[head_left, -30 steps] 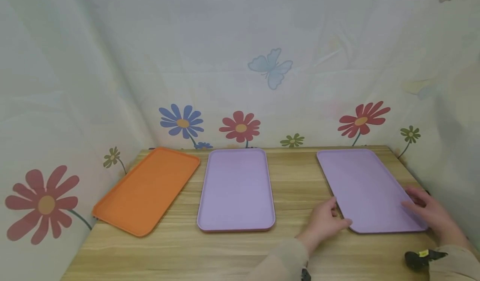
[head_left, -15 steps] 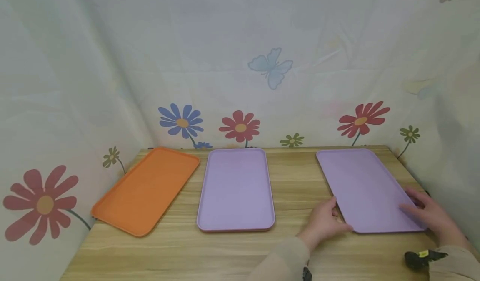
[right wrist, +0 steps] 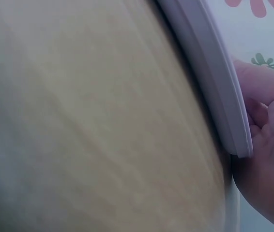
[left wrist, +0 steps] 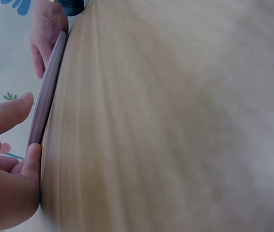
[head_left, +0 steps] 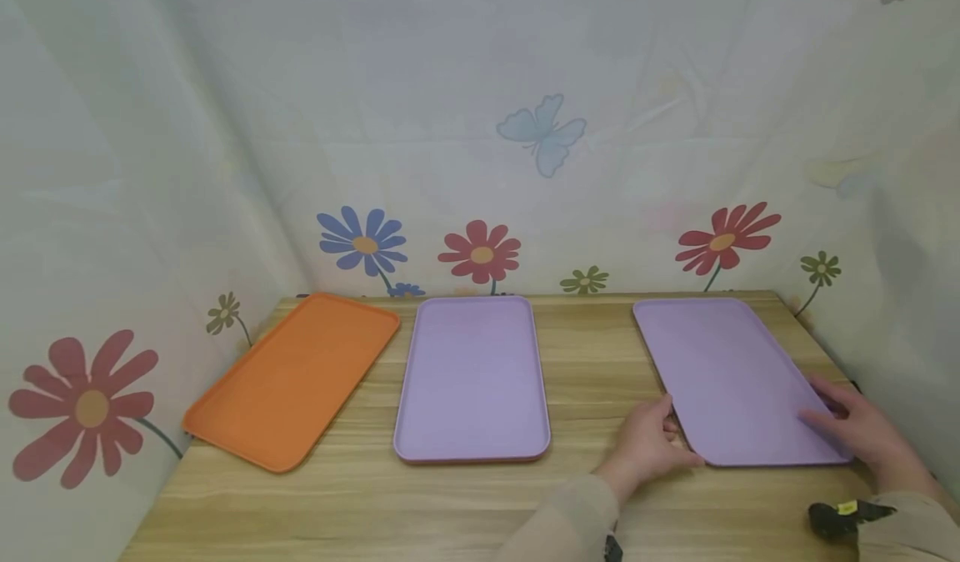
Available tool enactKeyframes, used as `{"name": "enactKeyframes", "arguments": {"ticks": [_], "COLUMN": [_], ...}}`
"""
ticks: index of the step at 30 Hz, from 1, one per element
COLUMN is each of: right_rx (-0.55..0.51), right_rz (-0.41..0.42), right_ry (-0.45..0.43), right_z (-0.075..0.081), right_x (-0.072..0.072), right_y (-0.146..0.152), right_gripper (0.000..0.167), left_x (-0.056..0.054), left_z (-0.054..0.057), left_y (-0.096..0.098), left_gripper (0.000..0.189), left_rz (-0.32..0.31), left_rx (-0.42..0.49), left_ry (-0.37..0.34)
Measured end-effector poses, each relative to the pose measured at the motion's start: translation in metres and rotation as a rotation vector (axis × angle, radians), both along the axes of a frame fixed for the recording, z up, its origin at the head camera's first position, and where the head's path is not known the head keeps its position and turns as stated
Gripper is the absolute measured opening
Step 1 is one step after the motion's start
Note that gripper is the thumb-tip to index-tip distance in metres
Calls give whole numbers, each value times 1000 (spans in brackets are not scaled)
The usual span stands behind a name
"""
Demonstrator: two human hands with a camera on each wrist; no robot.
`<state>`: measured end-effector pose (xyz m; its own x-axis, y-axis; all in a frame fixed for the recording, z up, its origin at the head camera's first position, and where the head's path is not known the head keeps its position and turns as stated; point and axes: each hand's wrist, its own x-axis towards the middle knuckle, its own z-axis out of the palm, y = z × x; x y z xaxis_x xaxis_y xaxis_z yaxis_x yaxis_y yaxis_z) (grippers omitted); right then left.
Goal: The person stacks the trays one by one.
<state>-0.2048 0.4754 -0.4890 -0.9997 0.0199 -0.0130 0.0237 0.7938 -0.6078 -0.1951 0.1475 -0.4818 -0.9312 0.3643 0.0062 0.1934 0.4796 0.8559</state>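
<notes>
1. Left hand (head_left: 647, 445) and right hand (head_left: 864, 429), fingers relaxed, touch opposite edges of the rightmost tray (head_left: 738, 387) on the tabletop (head_left: 360, 508).
2. Middle purple tray (head_left: 474, 378) and orange tray (head_left: 296, 383) lie leftward.
3. Flowered sheet (head_left: 420, 128) stands behind.

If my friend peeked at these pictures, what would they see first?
Probably the bright orange tray, lying slanted at the left of the wooden table. Next, maybe the left hand and the right hand, at opposite sides of the purple tray on the right. Behind the table, a blue flower stands out on the pale backdrop.
</notes>
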Motion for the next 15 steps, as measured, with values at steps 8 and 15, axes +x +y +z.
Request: {"name": "enactKeyframes", "arguments": {"ticks": [8, 15], "right_rx": [13, 15], "right_rz": [1, -36], "right_ry": [0, 50], "right_z": [-2, -6], "right_x": [-1, 2], "right_y": [2, 3], "right_gripper": [72, 69], "left_x": [1, 2], "left_z": [-3, -2], "left_y": [0, 0], "left_gripper": [91, 90], "left_rz": [29, 49], "left_rx": [-19, -21], "left_ry": [0, 30]}}
